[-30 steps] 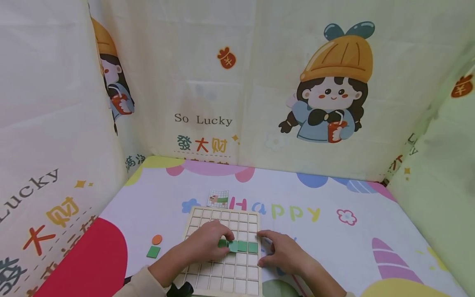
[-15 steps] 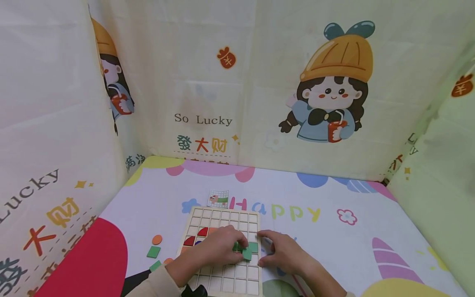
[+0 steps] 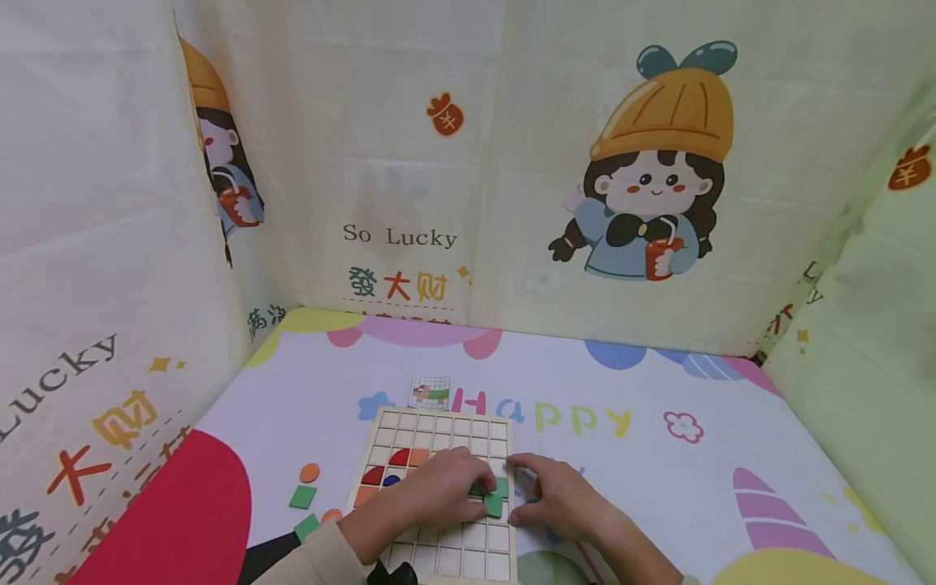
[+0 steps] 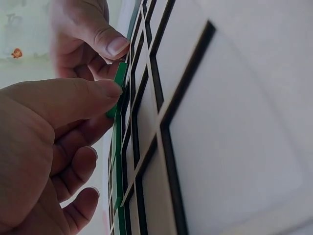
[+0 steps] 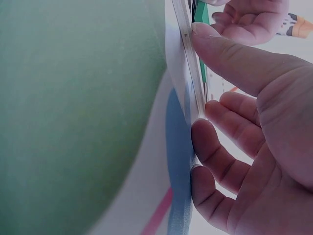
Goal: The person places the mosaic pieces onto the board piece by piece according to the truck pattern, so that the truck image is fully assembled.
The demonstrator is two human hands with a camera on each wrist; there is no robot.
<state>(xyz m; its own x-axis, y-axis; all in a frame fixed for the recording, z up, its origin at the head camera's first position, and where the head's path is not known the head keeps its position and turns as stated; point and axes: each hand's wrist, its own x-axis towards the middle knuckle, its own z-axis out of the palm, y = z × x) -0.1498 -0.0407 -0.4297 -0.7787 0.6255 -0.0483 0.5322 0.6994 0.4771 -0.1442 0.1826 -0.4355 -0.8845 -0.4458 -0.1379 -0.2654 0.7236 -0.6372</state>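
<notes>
My left hand (image 3: 449,491) pinches a small green square tile (image 3: 494,505) between thumb and fingers. The tile is held tilted over the right part of a wooden grid board (image 3: 474,562), overlapping a green tile (image 3: 500,487) in the last column. Other green tiles (image 4: 117,176) lie in a row under the left hand, mostly hidden in the head view. Left of the hand, red (image 3: 373,475), orange (image 3: 419,457) and blue (image 3: 392,480) pieces sit in cells. My right hand (image 3: 566,497) rests thumb and fingertips against the board's right edge (image 5: 188,54).
Left of the board lie an orange disc (image 3: 309,472), a green square (image 3: 302,496) and further loose pieces near the left sleeve (image 3: 329,561). A small picture card (image 3: 430,392) lies behind the board. Printed cloth walls (image 3: 512,187) enclose the table's back and sides.
My left hand has moved right along the green row with the tile, uncovering the red, orange and blue pieces. The right hand has stayed at the board's edge.
</notes>
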